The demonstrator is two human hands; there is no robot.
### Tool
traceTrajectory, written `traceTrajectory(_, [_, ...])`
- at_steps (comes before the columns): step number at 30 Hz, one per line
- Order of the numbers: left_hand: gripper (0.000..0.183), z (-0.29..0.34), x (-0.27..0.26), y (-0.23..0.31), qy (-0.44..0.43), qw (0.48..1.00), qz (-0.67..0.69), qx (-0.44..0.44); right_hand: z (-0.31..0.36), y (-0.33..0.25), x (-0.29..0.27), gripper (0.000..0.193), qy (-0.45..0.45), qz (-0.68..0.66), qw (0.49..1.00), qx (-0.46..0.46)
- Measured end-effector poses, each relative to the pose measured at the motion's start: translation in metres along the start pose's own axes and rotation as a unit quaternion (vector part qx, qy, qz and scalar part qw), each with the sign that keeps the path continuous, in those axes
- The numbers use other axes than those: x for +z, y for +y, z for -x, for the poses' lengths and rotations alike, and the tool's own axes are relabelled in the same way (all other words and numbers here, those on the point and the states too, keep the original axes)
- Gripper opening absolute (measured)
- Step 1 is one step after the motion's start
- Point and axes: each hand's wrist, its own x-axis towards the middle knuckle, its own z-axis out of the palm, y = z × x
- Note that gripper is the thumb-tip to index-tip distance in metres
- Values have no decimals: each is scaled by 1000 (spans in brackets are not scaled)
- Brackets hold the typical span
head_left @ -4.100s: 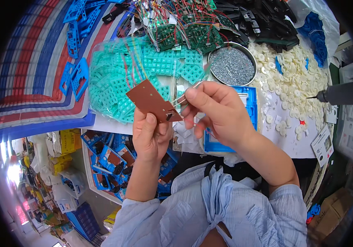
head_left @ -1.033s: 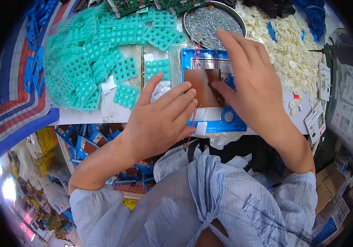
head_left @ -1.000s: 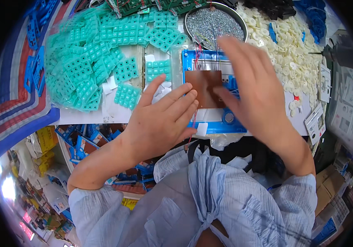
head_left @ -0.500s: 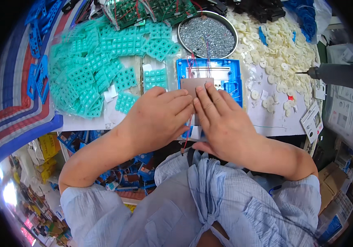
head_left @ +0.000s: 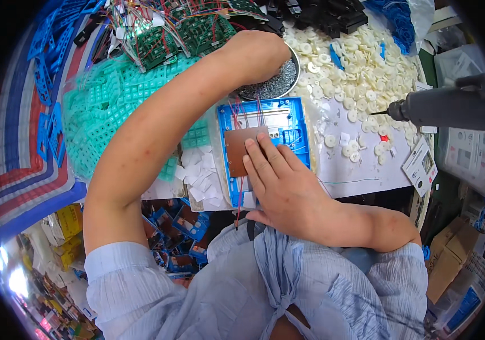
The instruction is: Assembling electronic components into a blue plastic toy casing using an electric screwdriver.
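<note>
My right hand (head_left: 290, 190) lies flat with outstretched fingers on a brown circuit board (head_left: 238, 153), pressing on its right part. The board rests in a blue plastic housing (head_left: 294, 122), with red and dark wires coming out above and below it. My left hand (head_left: 262, 52) reaches down into a round metal bowl of small silvery screws (head_left: 276, 85). Its fingers are hidden behind the back of the hand, so what they hold does not show.
Teal keypads (head_left: 103, 113) are heaped at left, with white paper pieces (head_left: 204, 178) beside the housing. Green circuit boards (head_left: 203, 34) with wires lie at the back. Cream plastic discs (head_left: 361, 73) spread at right, below a dark power screwdriver (head_left: 435, 106).
My left hand has left the board and gone up to the screw bowl. The right hand stays on the board. White paper pieces now show beside the housing.
</note>
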Motion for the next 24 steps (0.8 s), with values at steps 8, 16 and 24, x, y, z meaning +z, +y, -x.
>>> traceTrajectory(8, [19, 8, 10, 0, 95, 995, 4, -14, 7, 16, -39, 81, 60, -131, 987, -68])
traceTrajectory(16, [22, -6, 15, -5, 176, 984, 13, -1, 61, 170, -110, 61, 552, -305, 769, 105])
traceTrajectory(24, [20, 35, -29, 9, 223, 962, 137, -77, 16, 198, -105, 61, 212, -654, 710, -153])
